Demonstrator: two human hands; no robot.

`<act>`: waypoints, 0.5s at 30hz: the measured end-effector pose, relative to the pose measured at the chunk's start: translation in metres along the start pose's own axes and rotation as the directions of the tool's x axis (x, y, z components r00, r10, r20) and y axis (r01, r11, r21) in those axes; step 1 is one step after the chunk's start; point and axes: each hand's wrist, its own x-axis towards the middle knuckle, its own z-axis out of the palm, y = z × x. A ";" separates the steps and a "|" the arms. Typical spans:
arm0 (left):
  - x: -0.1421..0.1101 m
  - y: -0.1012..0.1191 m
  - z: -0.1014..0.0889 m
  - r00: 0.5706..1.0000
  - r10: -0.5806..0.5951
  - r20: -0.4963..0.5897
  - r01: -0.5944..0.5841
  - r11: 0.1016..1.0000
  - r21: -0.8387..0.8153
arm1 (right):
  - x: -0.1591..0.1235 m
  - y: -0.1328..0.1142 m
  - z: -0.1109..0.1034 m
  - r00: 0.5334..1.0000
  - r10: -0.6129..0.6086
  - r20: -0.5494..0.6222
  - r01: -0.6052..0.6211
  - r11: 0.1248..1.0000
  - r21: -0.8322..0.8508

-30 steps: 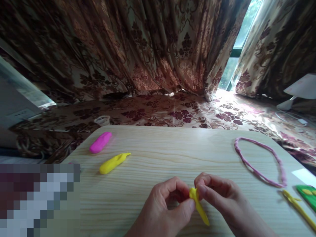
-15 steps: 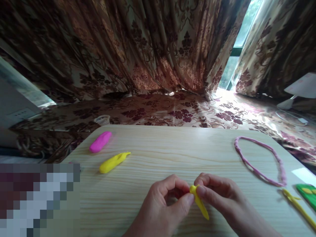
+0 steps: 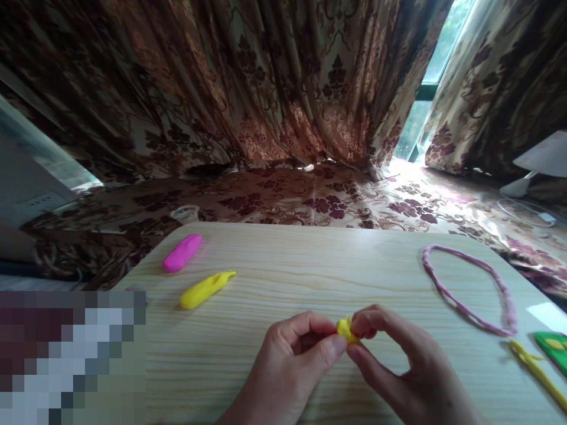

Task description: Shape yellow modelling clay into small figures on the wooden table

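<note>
Both my hands meet low in the middle of the wooden table (image 3: 310, 265). My left hand (image 3: 292, 366) and my right hand (image 3: 398, 366) pinch the same small yellow clay piece (image 3: 344, 328) between thumbs and fingertips. Only a short lump of the clay shows above the fingers; the rest is hidden behind my right hand. The other fingers of both hands are curled in.
A pink clay lump (image 3: 182, 252) and a yellow clay lump (image 3: 204, 290) lie at the table's left. A thin pink clay ring (image 3: 469, 289) lies at the right. A yellow clay strip (image 3: 535, 372) and a green clay piece (image 3: 553, 348) sit at the right edge. Patterned cloth and curtains lie beyond.
The long tail of the yellow clay that hung down between my hands no longer shows. My right hand has turned and lowered, and only a small lump is seen at the fingertips.
</note>
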 end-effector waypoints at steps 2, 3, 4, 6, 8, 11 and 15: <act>-0.001 0.002 0.001 0.999 0.023 0.033 -0.023 1.000 -0.004 | 0.000 0.000 -0.001 0.996 0.088 0.033 -0.088 0.996 0.024; -0.001 0.002 0.001 0.998 0.033 0.046 -0.033 0.999 0.001 | -0.001 0.001 -0.002 0.989 0.134 0.058 -0.137 0.989 0.049; -0.001 0.002 0.000 0.998 0.043 0.054 -0.044 0.999 0.013 | -0.001 0.001 -0.003 0.981 0.176 0.085 -0.183 0.980 0.080; 0.001 -0.001 -0.002 0.996 0.065 0.059 -0.068 0.996 0.050 | 0.000 0.002 -0.005 0.967 0.219 0.130 -0.235 0.964 0.126; 0.002 -0.003 -0.004 0.995 0.080 0.065 -0.084 0.994 0.076 | 0.000 0.002 -0.006 0.971 0.210 0.116 -0.223 0.968 0.114; 0.003 -0.004 -0.005 0.996 0.056 0.067 -0.061 0.996 0.069 | 0.000 0.001 -0.006 0.992 0.123 0.037 -0.125 0.991 0.040; 0.000 -0.001 -0.004 0.995 0.033 0.095 -0.035 0.999 0.018 | -0.001 -0.001 -0.003 0.998 0.050 0.037 -0.051 0.998 0.023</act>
